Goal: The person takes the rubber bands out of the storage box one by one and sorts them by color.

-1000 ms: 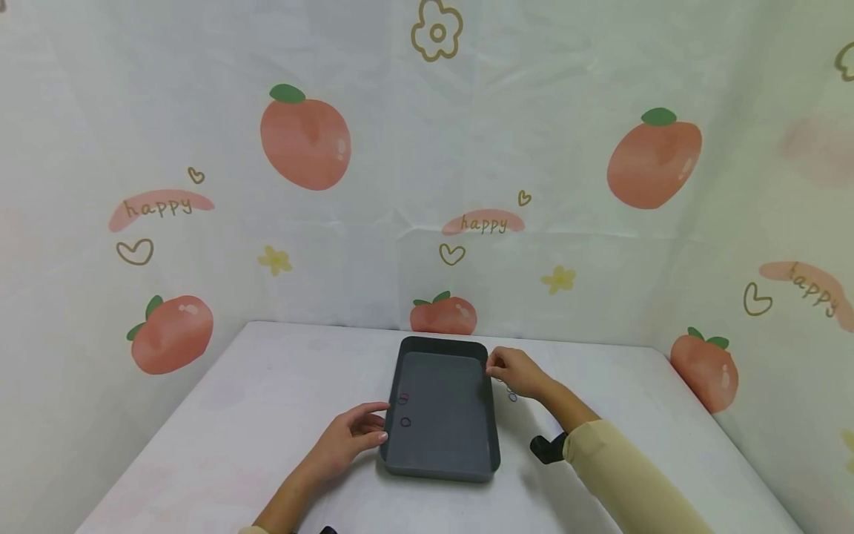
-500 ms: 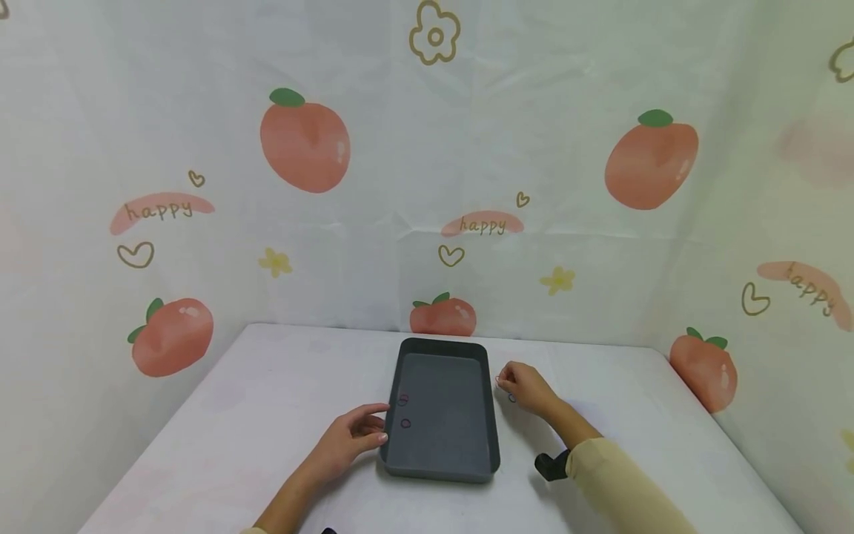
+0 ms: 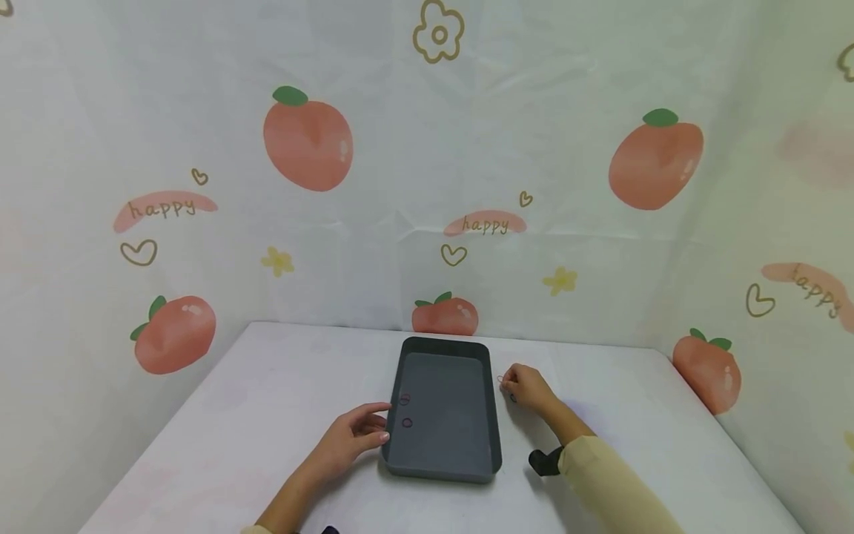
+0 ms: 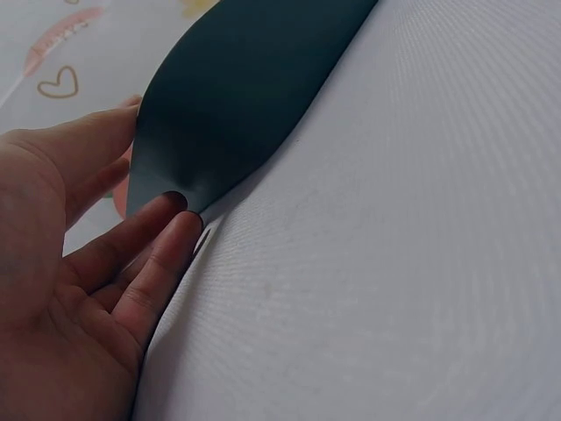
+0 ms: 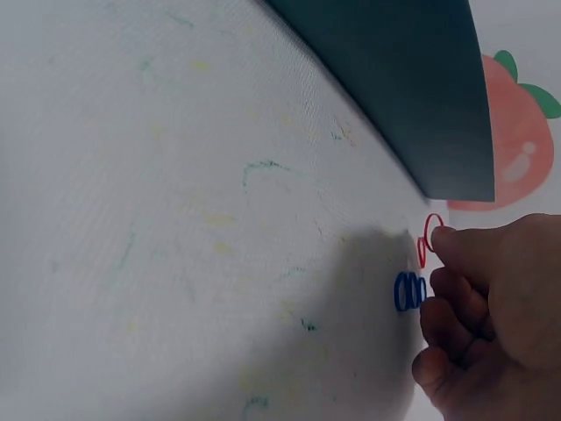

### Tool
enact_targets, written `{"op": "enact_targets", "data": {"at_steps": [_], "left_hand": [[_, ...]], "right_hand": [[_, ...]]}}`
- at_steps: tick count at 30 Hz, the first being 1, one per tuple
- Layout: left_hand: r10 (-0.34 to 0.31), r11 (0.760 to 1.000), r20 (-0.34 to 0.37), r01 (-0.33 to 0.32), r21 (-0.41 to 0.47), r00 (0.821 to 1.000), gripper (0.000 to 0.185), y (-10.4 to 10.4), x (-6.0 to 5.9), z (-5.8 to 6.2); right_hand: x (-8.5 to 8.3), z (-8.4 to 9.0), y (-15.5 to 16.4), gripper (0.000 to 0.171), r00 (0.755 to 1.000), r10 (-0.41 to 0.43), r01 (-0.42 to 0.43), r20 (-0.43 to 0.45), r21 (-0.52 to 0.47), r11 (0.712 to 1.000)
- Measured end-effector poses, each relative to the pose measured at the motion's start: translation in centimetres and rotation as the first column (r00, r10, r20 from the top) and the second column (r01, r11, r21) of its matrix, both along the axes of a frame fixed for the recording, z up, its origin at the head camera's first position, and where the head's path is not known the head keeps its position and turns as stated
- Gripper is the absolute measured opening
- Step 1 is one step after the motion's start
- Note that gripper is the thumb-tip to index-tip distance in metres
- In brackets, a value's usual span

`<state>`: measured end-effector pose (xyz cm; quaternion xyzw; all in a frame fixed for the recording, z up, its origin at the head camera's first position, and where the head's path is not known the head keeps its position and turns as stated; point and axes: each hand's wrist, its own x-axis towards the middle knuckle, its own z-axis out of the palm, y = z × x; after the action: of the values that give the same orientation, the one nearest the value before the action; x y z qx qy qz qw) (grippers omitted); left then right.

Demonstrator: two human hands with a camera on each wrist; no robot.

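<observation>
A dark grey rectangular tray [image 3: 447, 454] lies on the white table. My left hand [image 3: 343, 443] rests against its left wall, fingers loosely bent and fingertips touching the outside. To the right of the tray, my right hand [image 3: 531, 389] pinches a thin red rubber band [image 5: 427, 230] between thumb and index finger; the index fingertip is hidden in the right wrist view. Another red rubber band [image 5: 422, 254] lies beside it. Several blue rubber bands [image 5: 397, 292] sit close to the curled fingers. Inside the tray, near its left side, are dark reddish bands [image 3: 407, 419].
The white tabletop [image 3: 267, 415] extends on both sides of the tray. A printed cloth backdrop [image 3: 373, 274] stands behind and beside the table. A black wrist mount [image 3: 545, 462] sits under the right forearm, close above the table.
My right hand has left the tray's right rim and moved right and down to the bands on the table. The left hand has stayed at the tray's left wall.
</observation>
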<state>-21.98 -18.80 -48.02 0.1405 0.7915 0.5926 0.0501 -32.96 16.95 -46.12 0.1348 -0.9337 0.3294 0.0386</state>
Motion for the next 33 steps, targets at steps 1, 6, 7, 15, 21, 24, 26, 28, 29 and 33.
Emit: {"op": "enact_targets", "data": {"at_steps": [1, 6, 7, 15, 21, 24, 26, 28, 29, 33], "left_hand": [[-0.001, 1.000, -0.001, 0.001, 0.001, 1.000, 0.052, 0.0, -0.1, 0.0], [-0.001, 1.000, -0.004, 0.001, -0.006, 1.000, 0.051, 0.0, -0.3, -0.3], [-0.002, 1.000, -0.002, 0.002, -0.002, 1.000, 0.051, 0.1, -0.2, -0.3], [-0.006, 1.000, -0.007, 0.006, 0.010, 1.000, 0.051, 0.0, 0.0, 0.1], [-0.001, 1.000, 0.001, 0.001, -0.008, 1.000, 0.051, 0.1, -0.3, -0.3], [0.003, 1.000, 0.005, -0.003, -0.013, 1.000, 0.051, 0.1, -0.3, -0.2], [0.005, 1.000, 0.000, -0.005, -0.020, 1.000, 0.051, 0.1, -0.1, 0.0], [0.008, 1.000, -0.004, -0.008, -0.027, 1.000, 0.050, 0.2, 0.0, 0.1], [0.009, 1.000, -0.005, -0.009, -0.027, 1.000, 0.050, 0.2, 0.0, 0.2], [0.012, 0.999, -0.007, -0.012, -0.033, 1.000, 0.050, 0.2, 0.1, 0.3]], "right_hand": [[-0.1, -0.1, 0.0, 0.013, 1.000, -0.002, 0.002, -0.002, 0.005, 1.000], [-0.4, -0.1, -0.2, 0.012, 1.000, -0.023, 0.022, 0.015, 0.050, 0.999], [-0.4, 0.0, -0.2, 0.013, 1.000, -0.026, 0.025, 0.015, 0.069, 0.997], [-0.9, -0.2, -0.4, 0.013, 0.998, -0.046, 0.040, 0.033, 0.183, 0.982], [-1.1, -0.2, -0.4, 0.014, 0.998, -0.060, 0.056, 0.015, 0.180, 0.982], [-1.1, -0.2, -0.5, 0.014, 0.997, -0.081, 0.082, -0.010, 0.168, 0.982], [-1.2, -0.2, -0.5, 0.014, 0.994, -0.102, 0.104, -0.024, 0.146, 0.984], [-1.2, -0.1, -0.5, 0.014, 0.992, -0.125, 0.126, -0.022, 0.107, 0.986], [-1.2, 0.1, -0.5, 0.013, 0.991, -0.131, 0.132, -0.020, 0.083, 0.988], [-1.3, 0.8, -0.6, 0.010, 0.988, -0.153, 0.154, -0.020, 0.002, 0.988]]}}
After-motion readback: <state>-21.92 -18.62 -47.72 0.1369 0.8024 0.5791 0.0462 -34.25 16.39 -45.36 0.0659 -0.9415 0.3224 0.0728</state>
